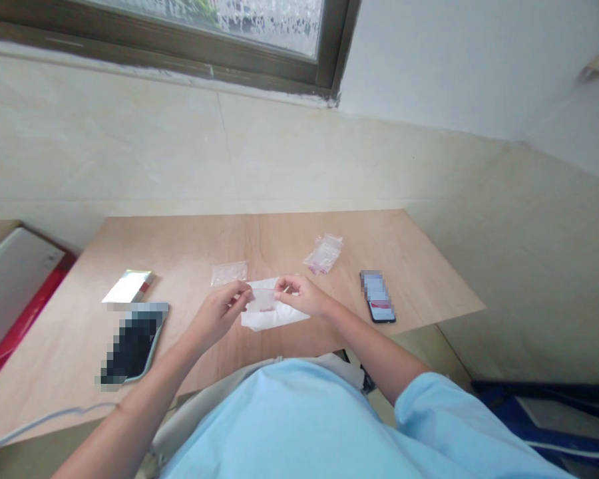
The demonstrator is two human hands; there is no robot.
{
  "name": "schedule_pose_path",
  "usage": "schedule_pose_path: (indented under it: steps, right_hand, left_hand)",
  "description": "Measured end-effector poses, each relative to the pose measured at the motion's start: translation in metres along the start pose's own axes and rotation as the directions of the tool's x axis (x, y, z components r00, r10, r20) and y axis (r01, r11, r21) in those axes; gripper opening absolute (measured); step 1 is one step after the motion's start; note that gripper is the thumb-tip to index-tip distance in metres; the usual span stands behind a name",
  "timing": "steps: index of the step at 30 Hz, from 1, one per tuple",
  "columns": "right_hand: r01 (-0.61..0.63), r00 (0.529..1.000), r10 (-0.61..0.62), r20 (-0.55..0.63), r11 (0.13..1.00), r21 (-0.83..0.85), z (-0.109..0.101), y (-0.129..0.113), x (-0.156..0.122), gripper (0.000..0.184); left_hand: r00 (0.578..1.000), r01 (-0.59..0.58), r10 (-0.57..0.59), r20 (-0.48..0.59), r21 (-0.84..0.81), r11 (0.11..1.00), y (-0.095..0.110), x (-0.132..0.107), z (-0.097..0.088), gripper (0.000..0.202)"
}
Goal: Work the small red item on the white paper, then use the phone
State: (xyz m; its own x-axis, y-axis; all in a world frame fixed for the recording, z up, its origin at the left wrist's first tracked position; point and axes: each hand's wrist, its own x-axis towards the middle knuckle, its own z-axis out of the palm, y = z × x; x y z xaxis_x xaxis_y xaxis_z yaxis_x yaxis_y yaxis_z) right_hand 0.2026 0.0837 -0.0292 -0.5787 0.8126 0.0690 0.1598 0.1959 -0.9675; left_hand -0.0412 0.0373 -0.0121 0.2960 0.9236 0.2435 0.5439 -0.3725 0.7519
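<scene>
Head view, hands (217, 314) (303, 296) pinching small plastic bag (262, 301)

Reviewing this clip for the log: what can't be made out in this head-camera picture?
Head view:
Screens of the dark phone and lit phone: pixelated.
Red marking on the clear plastic bag: too small, partly hidden by the left hand and right hand.
Red marks on the farther bag: too small to read.

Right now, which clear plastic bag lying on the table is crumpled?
The clear plastic bag with red marks, beyond the right hand; the other clear plastic bag, beyond the left hand, lies flat.
</scene>
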Motion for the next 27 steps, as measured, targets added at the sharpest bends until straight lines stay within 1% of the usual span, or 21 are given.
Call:
schedule_pose_path:
  steps: [4,6,8,10,11,13,15,17,19,21,24,25,27]
  right_hand:
    - [-0.023,0.997,0.018,0.075,0.997,0.07,0.008,0.003,-0.002,0.032]
    - [-0.049,0.997,0.044,0.067,0.996,0.074,0.006,0.01,0.0,0.03]
    - [-0.061,0.998,0.062,-0.008,0.996,0.063,-0.003,0.02,0.004,0.029]
    - [-0.042,0.985,0.049,-0.165,0.998,0.049,-0.02,0.03,0.009,0.028]
    - [-0.028,0.965,0.04,-0.259,0.998,0.051,-0.03,0.034,0.012,0.028]
    - [-0.031,0.908,0.048,-0.417,0.998,0.048,-0.052,0.043,0.016,0.028]
    - [-0.076,0.854,0.079,-0.514,0.997,0.028,-0.073,0.051,0.018,0.029]
    - [-0.159,0.826,0.117,-0.552,0.987,-0.028,-0.093,0.061,0.017,0.031]
    - [-0.255,0.797,0.134,-0.589,0.959,-0.126,-0.109,0.072,0.014,0.032]
    - [-0.318,0.768,0.087,-0.634,0.911,-0.261,-0.121,0.081,0.009,0.035]
    - [-0.354,0.748,-0.009,-0.664,0.841,-0.41,-0.131,0.086,0.0,0.031]
    - [-0.352,0.745,-0.029,-0.666,0.831,-0.43,-0.132,0.084,-0.002,0.029]
    - [-0.327,0.753,-0.049,-0.656,0.838,-0.437,-0.129,0.077,-0.005,0.023]
  left_hand:
    - [0.999,0.043,-0.042,0.016,-0.03,0.999,-0.002,-0.001,0.008,0.028]
    - [0.997,0.074,-0.073,0.031,-0.032,0.997,-0.004,-0.002,0.01,0.027]
    - [0.994,0.106,-0.104,0.04,-0.049,0.993,-0.008,-0.002,0.009,0.026]
    - [0.992,0.122,-0.12,0.032,-0.063,0.991,-0.012,-0.002,0.008,0.026]
    - [0.992,0.122,-0.121,0.019,-0.066,0.99,-0.014,-0.002,0.006,0.026]
    - [0.993,0.118,-0.119,-0.009,-0.07,0.991,-0.017,-0.003,0.005,0.026]
    - [0.993,0.114,-0.116,-0.021,-0.066,0.991,-0.018,-0.003,0.004,0.025]
    - [0.994,0.108,-0.108,-0.018,-0.045,0.993,-0.02,-0.004,0.004,0.024]
    - [0.995,0.097,-0.097,-0.007,-0.005,0.995,-0.022,-0.005,0.005,0.024]
    - [0.996,0.09,-0.091,0.008,0.037,0.995,-0.027,-0.005,0.006,0.024]
    - [0.993,0.109,-0.113,0.041,0.092,0.99,-0.038,-0.004,0.007,0.025]
    - [0.991,0.124,-0.129,0.038,0.116,0.985,-0.041,-0.004,0.007,0.024]
    - [0.989,0.15,-0.151,-0.008,0.184,0.971,-0.046,-0.002,0.005,0.024]
